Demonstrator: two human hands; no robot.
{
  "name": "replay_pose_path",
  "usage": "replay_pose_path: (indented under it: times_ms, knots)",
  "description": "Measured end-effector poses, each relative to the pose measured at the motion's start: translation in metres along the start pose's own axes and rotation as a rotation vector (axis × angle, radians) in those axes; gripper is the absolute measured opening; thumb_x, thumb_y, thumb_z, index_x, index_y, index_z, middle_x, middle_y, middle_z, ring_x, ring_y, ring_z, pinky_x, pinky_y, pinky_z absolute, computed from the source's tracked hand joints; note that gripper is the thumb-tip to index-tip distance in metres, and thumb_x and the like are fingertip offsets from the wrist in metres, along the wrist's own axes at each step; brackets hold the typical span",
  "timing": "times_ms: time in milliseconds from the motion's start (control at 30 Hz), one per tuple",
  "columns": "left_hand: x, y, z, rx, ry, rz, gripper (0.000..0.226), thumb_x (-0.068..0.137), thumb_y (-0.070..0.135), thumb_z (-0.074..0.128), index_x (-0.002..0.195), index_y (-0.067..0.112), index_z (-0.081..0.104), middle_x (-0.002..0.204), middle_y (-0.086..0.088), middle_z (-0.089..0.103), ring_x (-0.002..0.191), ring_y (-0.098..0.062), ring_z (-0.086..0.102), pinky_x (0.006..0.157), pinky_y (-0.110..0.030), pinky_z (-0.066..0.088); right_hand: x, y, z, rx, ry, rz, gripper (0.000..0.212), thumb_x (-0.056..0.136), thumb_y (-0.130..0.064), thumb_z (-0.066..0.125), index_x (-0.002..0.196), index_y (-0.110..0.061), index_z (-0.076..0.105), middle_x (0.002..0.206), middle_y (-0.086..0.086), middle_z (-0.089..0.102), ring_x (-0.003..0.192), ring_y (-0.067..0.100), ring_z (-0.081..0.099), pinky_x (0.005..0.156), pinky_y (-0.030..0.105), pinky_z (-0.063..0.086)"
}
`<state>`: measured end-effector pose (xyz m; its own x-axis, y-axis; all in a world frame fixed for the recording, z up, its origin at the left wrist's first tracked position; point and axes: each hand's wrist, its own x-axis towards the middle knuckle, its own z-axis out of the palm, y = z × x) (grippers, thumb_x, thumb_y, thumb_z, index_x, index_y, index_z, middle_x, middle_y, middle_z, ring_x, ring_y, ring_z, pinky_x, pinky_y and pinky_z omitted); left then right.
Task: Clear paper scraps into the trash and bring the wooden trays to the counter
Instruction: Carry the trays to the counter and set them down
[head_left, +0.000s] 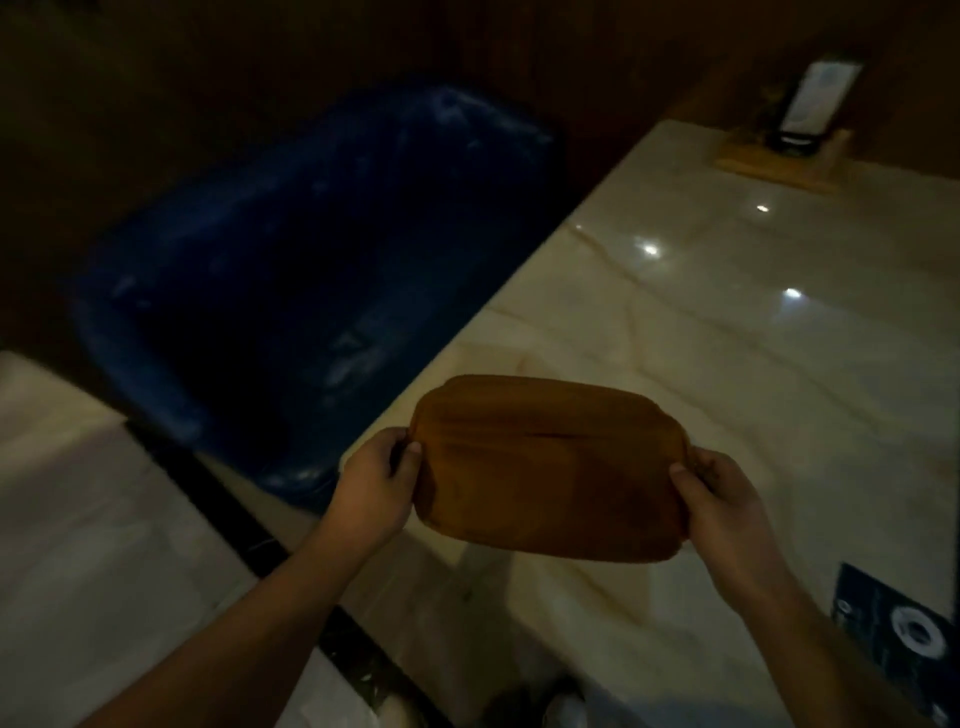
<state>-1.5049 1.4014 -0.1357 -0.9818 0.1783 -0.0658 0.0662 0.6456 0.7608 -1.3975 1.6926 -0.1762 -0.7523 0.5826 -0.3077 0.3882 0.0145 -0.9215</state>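
I hold a brown wooden tray (550, 467) with rounded corners in both hands, its flat underside turned toward me, so its inside is hidden. My left hand (376, 486) grips its left end and my right hand (724, 512) grips its right end. The tray hangs over the near edge of a glossy pale marble counter (727, 322). A large bin lined with a blue bag (291, 291) stands to the left of the counter, open and dark inside. No paper scraps show in this dim view.
At the counter's far right corner a wooden stand (779, 156) holds an upright card or phone-like item. A dark panel with round fittings (904, 629) sits at the lower right. Pale floor tiles with a dark strip (228, 514) lie at the lower left.
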Motion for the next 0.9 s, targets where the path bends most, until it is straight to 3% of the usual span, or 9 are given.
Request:
replay_pose_path:
  times_ms: [100,300,433,500,600,700,767,833,900]
  knots:
    - [-0.035,-0.022,-0.033,0.011,0.121,-0.078,0.014,0.096,0.024,0.047,0.092,0.019,0.06,0.078,0.004,0.063,0.069,-0.004,0.057,0.054,-0.014,0.039,-0.011,-0.014,0.028,-0.004,-0.12,-0.034,0.029,0.095,-0.022,0.056,0.123,-0.014,0.058,0.116,0.01,0.064,0.104,0.029,0.063,0.093,0.051,0.052]
    - [-0.108,-0.063,-0.09,-0.07,0.311,-0.208,0.014,0.097,0.021,0.046,0.1,0.023,0.06,0.082,0.012,0.062,0.075,-0.002,0.058,0.064,-0.023,0.045,-0.055,-0.039,0.088,-0.129,-0.296,-0.191,0.033,0.092,-0.029,0.061,0.123,-0.02,0.059,0.12,0.01,0.064,0.106,0.028,0.063,0.093,0.056,0.051]
    - [-0.188,-0.102,-0.143,-0.143,0.456,-0.304,0.02,0.097,0.022,0.046,0.108,0.017,0.062,0.092,0.002,0.067,0.084,-0.013,0.063,0.068,-0.024,0.046,-0.119,-0.052,0.142,-0.183,-0.456,-0.263,0.04,0.094,-0.025,0.058,0.131,-0.011,0.055,0.124,0.012,0.063,0.109,0.029,0.061,0.094,0.047,0.05]
    - [-0.234,-0.125,-0.167,-0.119,0.531,-0.328,0.022,0.096,0.021,0.047,0.109,0.013,0.063,0.088,0.001,0.067,0.079,-0.009,0.062,0.066,-0.024,0.047,-0.16,-0.052,0.171,-0.197,-0.528,-0.305,0.038,0.095,-0.023,0.057,0.131,-0.011,0.056,0.122,0.011,0.064,0.107,0.027,0.062,0.093,0.043,0.05]
    - [-0.302,-0.155,-0.198,-0.146,0.624,-0.399,0.025,0.096,0.019,0.047,0.11,0.01,0.065,0.09,-0.007,0.07,0.081,-0.018,0.065,0.071,-0.033,0.052,-0.221,-0.046,0.21,-0.218,-0.62,-0.329,0.037,0.096,-0.024,0.054,0.132,-0.013,0.057,0.121,0.006,0.064,0.107,0.025,0.062,0.095,0.044,0.05]
    - [-0.372,-0.181,-0.231,-0.15,0.724,-0.46,0.021,0.095,0.017,0.048,0.101,0.01,0.067,0.085,-0.008,0.07,0.077,-0.019,0.065,0.067,-0.033,0.048,-0.284,-0.036,0.247,-0.241,-0.738,-0.329,0.036,0.097,-0.026,0.053,0.131,-0.017,0.058,0.12,0.003,0.064,0.106,0.025,0.062,0.096,0.047,0.05]
    - [-0.422,-0.196,-0.253,-0.125,0.789,-0.52,0.02,0.095,0.018,0.049,0.097,0.012,0.067,0.078,-0.002,0.068,0.073,-0.012,0.063,0.066,-0.034,0.05,-0.329,-0.028,0.274,-0.275,-0.832,-0.34,0.034,0.097,-0.026,0.054,0.13,-0.019,0.059,0.115,0.004,0.067,0.102,0.024,0.064,0.093,0.048,0.051]
    - [-0.465,-0.209,-0.271,-0.117,0.838,-0.568,0.019,0.095,0.02,0.048,0.094,0.016,0.067,0.076,0.003,0.067,0.072,-0.009,0.063,0.069,-0.037,0.052,-0.368,-0.024,0.297,-0.261,-0.9,-0.341,0.03,0.096,-0.02,0.054,0.126,-0.019,0.061,0.102,0.0,0.069,0.091,0.018,0.065,0.082,0.038,0.052]
    - [-0.512,-0.222,-0.289,-0.102,0.908,-0.613,0.022,0.096,0.02,0.048,0.09,0.014,0.068,0.076,-0.003,0.07,0.071,-0.012,0.065,0.069,-0.039,0.053,-0.413,-0.02,0.326,-0.272,-0.987,-0.339,0.027,0.096,-0.016,0.054,0.121,-0.017,0.063,0.096,-0.001,0.067,0.085,0.013,0.062,0.077,0.034,0.049]
